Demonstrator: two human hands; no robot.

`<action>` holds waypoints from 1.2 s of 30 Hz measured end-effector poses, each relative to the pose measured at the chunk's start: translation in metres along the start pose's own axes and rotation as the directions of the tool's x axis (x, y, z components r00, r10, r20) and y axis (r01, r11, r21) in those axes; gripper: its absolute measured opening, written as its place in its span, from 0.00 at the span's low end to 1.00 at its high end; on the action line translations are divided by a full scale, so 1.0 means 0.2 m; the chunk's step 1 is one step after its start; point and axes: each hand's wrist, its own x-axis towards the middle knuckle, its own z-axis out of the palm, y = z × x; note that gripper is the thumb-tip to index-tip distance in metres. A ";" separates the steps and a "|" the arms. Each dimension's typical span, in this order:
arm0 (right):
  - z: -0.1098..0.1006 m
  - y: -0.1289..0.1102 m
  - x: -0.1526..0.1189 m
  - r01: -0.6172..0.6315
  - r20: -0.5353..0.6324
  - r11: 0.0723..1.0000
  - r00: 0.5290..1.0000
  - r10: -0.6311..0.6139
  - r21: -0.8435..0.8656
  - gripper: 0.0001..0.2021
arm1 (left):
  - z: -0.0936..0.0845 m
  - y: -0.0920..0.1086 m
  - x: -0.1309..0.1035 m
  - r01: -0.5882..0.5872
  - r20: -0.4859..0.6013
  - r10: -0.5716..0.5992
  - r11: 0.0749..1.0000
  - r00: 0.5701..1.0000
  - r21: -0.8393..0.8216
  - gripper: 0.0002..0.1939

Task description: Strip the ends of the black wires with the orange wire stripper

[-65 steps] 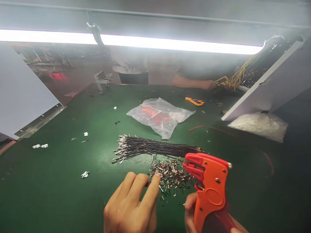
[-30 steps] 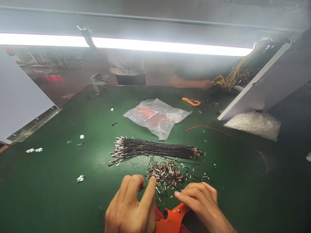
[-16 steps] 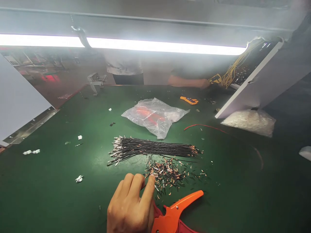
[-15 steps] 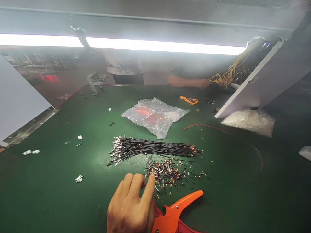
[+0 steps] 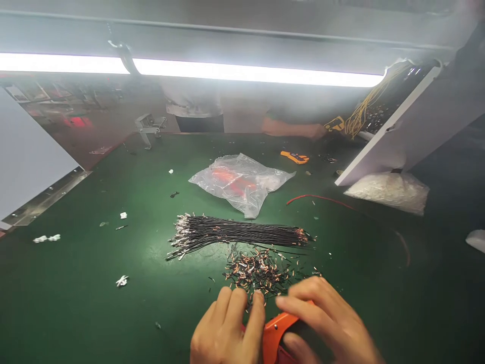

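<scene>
An orange and red wire stripper lies at the bottom middle, partly covered by both hands. My left hand is against its left side, fingers curled and closed; whatever they hold is hidden. My right hand, slightly blurred, closes round the orange handle from the right, fingers over it and thumb below. Just beyond my fingertips is a loose pile of short black wire offcuts with copper ends. Behind the pile lies a bundle of black wires, silvery terminals on its left end and bare copper on its right.
A clear plastic bag with orange-red contents lies behind the bundle. Beyond it are a yellow tool and a red wire. White connectors are scattered at left. A filled bag sits by the right panel. Another person's arm rests at the far edge.
My right hand has come in from outside the view onto the orange handle. My left hand has shifted right and slightly nearer me, covering more of the wire stripper.
</scene>
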 end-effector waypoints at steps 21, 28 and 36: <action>0.03 0.10 0.05 0.061 -0.158 0.855 0.974 -0.164 -0.515 0.07 | 0.06 0.01 -0.04 0.004 0.090 0.004 0.996 0.996 -0.086 0.10; -0.03 0.11 0.05 -0.066 -0.300 0.872 0.949 -0.094 -0.484 0.05 | 0.05 -0.02 -0.03 0.115 0.152 -0.106 0.992 0.983 -0.050 0.09; -0.07 0.04 0.02 -0.093 -0.269 0.840 0.961 -0.064 -0.535 0.20 | -0.01 -0.04 0.04 0.138 0.080 -0.140 0.990 0.987 0.031 0.11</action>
